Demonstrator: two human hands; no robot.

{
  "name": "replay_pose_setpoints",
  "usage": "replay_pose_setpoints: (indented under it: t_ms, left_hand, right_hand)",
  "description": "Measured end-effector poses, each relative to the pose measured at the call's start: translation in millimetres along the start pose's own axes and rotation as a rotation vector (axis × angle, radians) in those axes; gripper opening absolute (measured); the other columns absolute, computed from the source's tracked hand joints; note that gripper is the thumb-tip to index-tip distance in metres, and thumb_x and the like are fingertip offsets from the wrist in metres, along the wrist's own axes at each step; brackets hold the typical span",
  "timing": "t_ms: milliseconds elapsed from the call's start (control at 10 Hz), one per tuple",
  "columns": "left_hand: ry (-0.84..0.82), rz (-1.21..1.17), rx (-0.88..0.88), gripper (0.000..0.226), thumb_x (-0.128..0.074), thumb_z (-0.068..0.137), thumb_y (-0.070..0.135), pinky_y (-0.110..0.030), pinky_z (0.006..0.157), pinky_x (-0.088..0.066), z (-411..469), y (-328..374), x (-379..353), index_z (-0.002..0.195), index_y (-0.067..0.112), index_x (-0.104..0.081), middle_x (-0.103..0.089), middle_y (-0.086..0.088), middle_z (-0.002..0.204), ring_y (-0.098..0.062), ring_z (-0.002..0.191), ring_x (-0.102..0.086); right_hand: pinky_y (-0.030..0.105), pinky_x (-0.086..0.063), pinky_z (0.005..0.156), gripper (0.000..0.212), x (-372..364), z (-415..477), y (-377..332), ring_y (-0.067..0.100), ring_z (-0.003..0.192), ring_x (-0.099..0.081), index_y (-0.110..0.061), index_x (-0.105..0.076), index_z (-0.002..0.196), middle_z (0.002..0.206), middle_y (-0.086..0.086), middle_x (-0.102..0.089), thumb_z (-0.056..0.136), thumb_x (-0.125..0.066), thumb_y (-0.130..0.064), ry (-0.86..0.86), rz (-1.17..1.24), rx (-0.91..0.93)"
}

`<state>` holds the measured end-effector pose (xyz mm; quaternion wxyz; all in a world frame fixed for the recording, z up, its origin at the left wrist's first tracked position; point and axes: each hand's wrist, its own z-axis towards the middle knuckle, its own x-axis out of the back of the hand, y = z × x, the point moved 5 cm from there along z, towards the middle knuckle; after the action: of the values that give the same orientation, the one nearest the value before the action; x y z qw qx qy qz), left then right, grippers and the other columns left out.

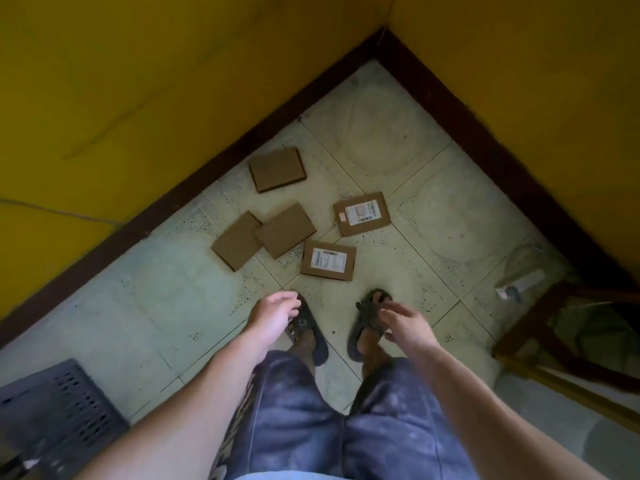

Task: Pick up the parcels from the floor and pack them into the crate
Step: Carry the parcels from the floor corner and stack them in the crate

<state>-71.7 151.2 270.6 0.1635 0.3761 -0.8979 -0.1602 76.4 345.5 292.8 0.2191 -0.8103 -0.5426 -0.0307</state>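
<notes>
1. Open air is left above the five flat brown cardboard parcels, which are laid flat on the pale tiled floor.
2. Reach beyond them is closed off by two yellow walls with dark brown skirting, joined in a corner.
3. Two plain parcels are seen touching; bare floor is left around the others.
4. The right side is narrowed by a brown wooden furniture frame.
5. Bare floor is left between the parcels and the grey slotted plastic crate at lower left.
</notes>
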Motion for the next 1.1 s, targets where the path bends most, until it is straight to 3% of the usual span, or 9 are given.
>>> replay_pose_setpoints:
  t_ms: [300, 400, 500, 600, 700, 800, 900, 1000, 1100]
  left_hand:
    - [0.048, -0.002, 0.147, 0.021, -0.050, 0.097, 0.018, -0.023, 0.075, -0.047, 146.8, -39.1, -61.5, 0.113, 0.023, -0.062, -0.067, 0.001, 0.114, -0.014, 0.102, -0.064]
    - [0.049, 0.014, 0.205, 0.015, -0.052, 0.096, 0.020, -0.026, 0.072, -0.050, 209.1, -59.9, -83.0, 0.106, 0.025, -0.062, -0.067, -0.001, 0.111, -0.016, 0.102, -0.064]
    - [0.043, 0.034, 0.229, 0.011, -0.059, 0.089, 0.025, -0.034, 0.081, -0.054, 274.4, -74.4, -96.8, 0.094, 0.033, -0.063, -0.067, -0.004, 0.112, -0.022, 0.101, -0.063]
    - [0.053, 0.153, 0.206, 0.017, -0.060, 0.087, 0.021, -0.040, 0.091, -0.050, 338.4, -81.4, -108.0, 0.073, 0.030, -0.061, -0.063, -0.004, 0.102, -0.024, 0.096, -0.059]
    - [0.075, 0.271, 0.182, 0.016, -0.050, 0.093, 0.016, -0.030, 0.077, -0.045, 402.5, -86.4, -113.5, 0.101, 0.019, -0.063, -0.059, -0.007, 0.111, -0.022, 0.095, -0.055]
    - [0.103, 0.381, 0.186, 0.048, -0.051, 0.093, 0.026, -0.029, 0.091, -0.043, 453.6, -102.0, -111.8, 0.139, 0.014, -0.044, -0.050, -0.001, 0.136, -0.020, 0.116, -0.051]
    - [0.089, 0.406, 0.198, 0.038, -0.053, 0.091, 0.026, -0.025, 0.058, -0.036, 478.7, -116.4, -113.9, 0.125, 0.009, -0.056, -0.061, -0.013, 0.122, -0.020, 0.084, -0.052]
    - [0.086, 0.419, 0.219, 0.034, -0.051, 0.091, 0.022, -0.026, 0.054, -0.030, 486.0, -123.6, -118.4, 0.118, 0.004, -0.059, -0.062, -0.015, 0.115, -0.021, 0.083, -0.049]
    - [0.095, 0.374, 0.202, 0.028, -0.051, 0.091, 0.026, -0.025, 0.054, -0.031, 475.1, -121.9, -121.3, 0.110, 0.008, -0.063, -0.064, -0.008, 0.107, -0.019, 0.080, -0.053]
  right_hand:
    - [0.038, -0.046, 0.096, 0.024, -8.8, 173.7, 13.5, 0.025, 0.099, -0.059, -0.013, -0.062, 0.117, 0.112, 0.015, -0.062, 0.096, -0.052, -0.017, -0.069, -0.104, -0.140]
    - [0.030, -0.043, 0.094, 0.031, -18.4, 235.7, 27.1, 0.030, 0.116, -0.056, -0.005, -0.058, 0.124, 0.130, 0.017, -0.058, 0.096, -0.052, -0.014, -0.110, -0.143, -0.174]
    - [-0.004, -0.037, 0.074, 0.041, -34.7, 293.5, 42.8, 0.025, 0.133, -0.042, -0.006, -0.048, 0.137, 0.141, 0.008, -0.049, 0.096, -0.050, -0.008, -0.115, -0.177, -0.202]
    - [0.011, -0.037, 0.095, 0.033, -59.7, 369.3, 61.0, 0.029, 0.130, -0.040, -0.010, -0.053, 0.129, 0.136, 0.000, -0.046, 0.096, -0.047, -0.010, -0.204, -0.682, -0.204]
    - [0.049, -0.028, 0.111, 0.045, -68.7, 438.5, 78.8, 0.039, 0.131, -0.033, -0.023, -0.057, 0.121, 0.140, 0.015, -0.041, 0.085, -0.038, -0.041, -0.040, -0.632, -0.085]
    - [0.057, -0.014, 0.115, 0.060, -80.9, 478.4, 92.9, 0.041, 0.143, -0.015, -0.041, -0.044, 0.134, 0.155, 0.015, -0.021, 0.077, -0.038, -0.060, 0.026, -0.652, -0.111]
    - [0.017, -0.022, 0.112, 0.054, -94.5, 486.6, 92.1, 0.034, 0.141, -0.021, -0.035, -0.033, 0.145, 0.153, 0.008, -0.025, 0.094, -0.039, -0.052, -0.029, -0.513, -0.207]
    - [0.006, -0.039, 0.067, 0.035, -107.1, 486.0, 90.3, 0.025, 0.108, -0.053, -0.008, -0.050, 0.132, 0.135, 0.014, -0.050, 0.099, -0.046, -0.019, -0.118, -0.422, -0.194]
    - [0.014, -0.042, 0.076, 0.045, -98.2, 480.1, 100.5, 0.021, 0.110, -0.046, -0.004, -0.047, 0.135, 0.144, 0.017, -0.042, 0.094, -0.052, -0.022, -0.082, -0.294, -0.204]
